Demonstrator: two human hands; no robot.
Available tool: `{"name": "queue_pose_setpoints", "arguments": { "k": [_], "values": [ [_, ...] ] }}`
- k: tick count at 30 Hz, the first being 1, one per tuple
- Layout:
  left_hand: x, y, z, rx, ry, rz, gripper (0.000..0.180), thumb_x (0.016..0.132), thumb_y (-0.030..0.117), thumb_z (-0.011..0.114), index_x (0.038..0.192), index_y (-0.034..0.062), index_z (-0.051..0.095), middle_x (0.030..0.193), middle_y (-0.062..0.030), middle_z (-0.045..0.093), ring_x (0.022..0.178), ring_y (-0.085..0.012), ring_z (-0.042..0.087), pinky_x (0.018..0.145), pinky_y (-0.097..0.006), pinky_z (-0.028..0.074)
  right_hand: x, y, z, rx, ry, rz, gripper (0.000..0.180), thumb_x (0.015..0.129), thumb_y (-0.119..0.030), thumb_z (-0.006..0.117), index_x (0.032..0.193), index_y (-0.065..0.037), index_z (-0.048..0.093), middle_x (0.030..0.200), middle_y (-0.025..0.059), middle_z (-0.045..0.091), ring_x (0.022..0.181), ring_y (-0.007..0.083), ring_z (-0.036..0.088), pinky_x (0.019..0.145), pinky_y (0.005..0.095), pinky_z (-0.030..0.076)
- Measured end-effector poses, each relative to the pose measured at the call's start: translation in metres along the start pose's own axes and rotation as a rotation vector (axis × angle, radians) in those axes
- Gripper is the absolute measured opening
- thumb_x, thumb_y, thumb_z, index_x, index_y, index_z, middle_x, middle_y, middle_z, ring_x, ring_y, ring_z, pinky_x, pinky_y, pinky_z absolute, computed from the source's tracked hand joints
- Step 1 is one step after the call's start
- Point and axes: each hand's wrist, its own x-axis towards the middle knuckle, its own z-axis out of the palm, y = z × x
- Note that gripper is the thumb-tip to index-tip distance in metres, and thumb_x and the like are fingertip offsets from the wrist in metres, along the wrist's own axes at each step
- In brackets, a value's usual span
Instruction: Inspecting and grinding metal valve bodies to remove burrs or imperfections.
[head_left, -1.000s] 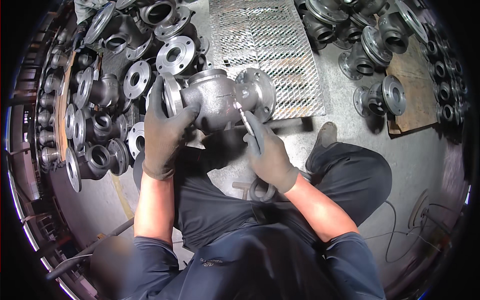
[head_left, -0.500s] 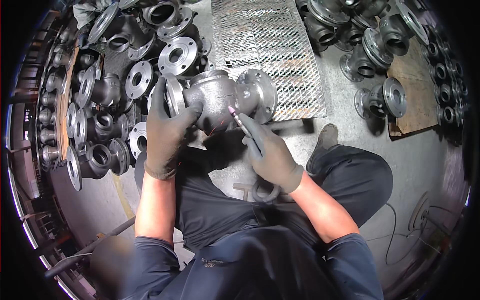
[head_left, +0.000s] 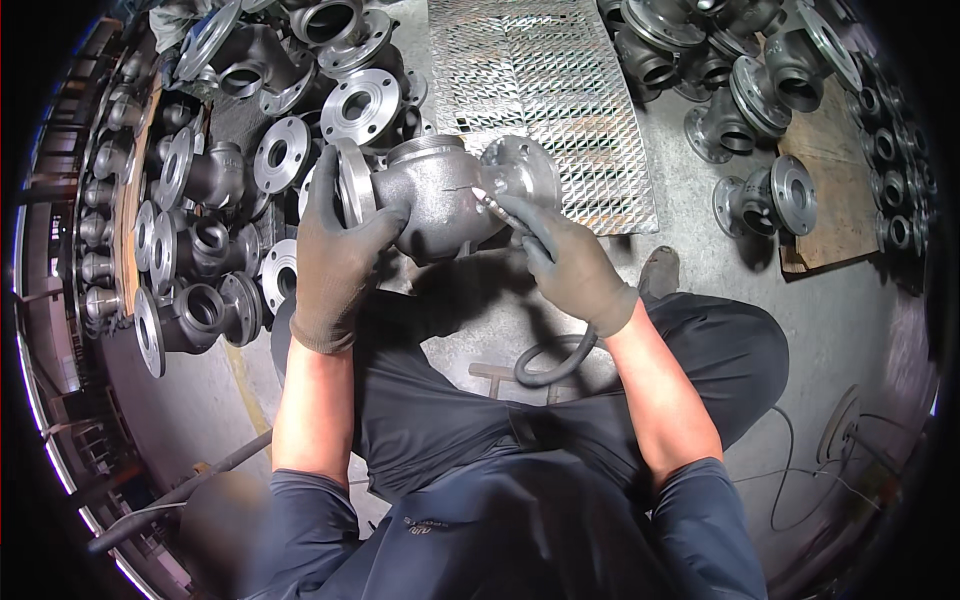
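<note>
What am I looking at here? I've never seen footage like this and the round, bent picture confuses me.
The picture comes from a wide camera worn on a person's head, looking down, so straight edges bend. The person sits on a grey floor. The gloved left hand grips a grey metal valve body by its flange. The gloved right hand holds a thin pen-like tool with a hose, its tip on the casting. A pile of similar castings lies on the left, more castings on the right, and a metal grating ahead.
</note>
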Motion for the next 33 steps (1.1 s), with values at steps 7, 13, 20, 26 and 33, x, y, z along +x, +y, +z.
{"name": "queue_pose_setpoints", "arguments": {
  "k": [7,13,20,26,33],
  "values": [
    [-0.001,0.0,0.0,-0.153,-0.041,-0.098,0.111,0.084,0.03,0.089,0.169,-0.0203,0.036,0.155,-0.0317,0.064,0.136,-0.029,0.069,0.116,-0.038,0.054,-0.005,0.009,0.001,-0.054,-0.004,0.075,0.067,0.101,0.015,0.059,0.163,-0.01,0.061,0.145,0.0236,0.073,0.123,0.0349,0.078,0.103,0.0399,0.062],
    [-0.002,0.018,0.005,-0.204,-0.045,-0.103,0.117,0.082,0.021,0.092,0.172,-0.0184,0.03,0.154,-0.0283,0.065,0.13,-0.0259,0.07,0.112,-0.038,0.056,-0.006,0.001,0.003,0.094,0.174,0.199,0.061,0.105,0.0,0.064,0.165,-0.01,0.057,0.117,0.0234,0.078,0.092,0.0311,0.078,0.088,0.0416,0.061],
    [-0.025,-0.018,0.002,0.533,-0.178,0.656,0.126,0.076,0.01,0.095,0.179,-0.0079,0.023,0.163,-0.0369,0.055,0.133,-0.0485,0.067,0.114,-0.052,0.054,-0.005,0.015,-0.018,0.309,0.403,0.683,0.062,0.104,-0.004,0.066,0.163,0.007,0.053,0.109,0.0146,0.079,0.077,0.0149,0.077,0.06,0.0304,0.061],
    [-0.024,-0.019,0.004,0.508,-0.218,0.597,0.119,0.071,0.002,0.088,0.175,-0.0091,0.031,0.115,-0.0288,0.073,0.105,-0.0513,0.07,0.105,-0.055,0.055,-0.008,0.005,-0.023,0.443,0.365,0.611,0.067,0.106,0.0,0.061,0.171,-0.001,0.045,0.115,0.0132,0.077,0.082,0.0137,0.072,0.063,0.0303,0.061],
    [-0.001,-0.001,-0.002,0.076,-0.075,0.178,0.119,0.074,0.024,0.099,0.171,-0.0115,0.04,0.151,-0.0327,0.07,0.133,-0.0337,0.076,0.114,-0.042,0.058,-0.022,-0.011,-0.027,0.354,0.273,0.604,0.066,0.107,0.0,0.054,0.171,0.004,0.041,0.127,0.0221,0.076,0.098,0.0198,0.08,0.065,0.0307,0.064]
  ]
}}
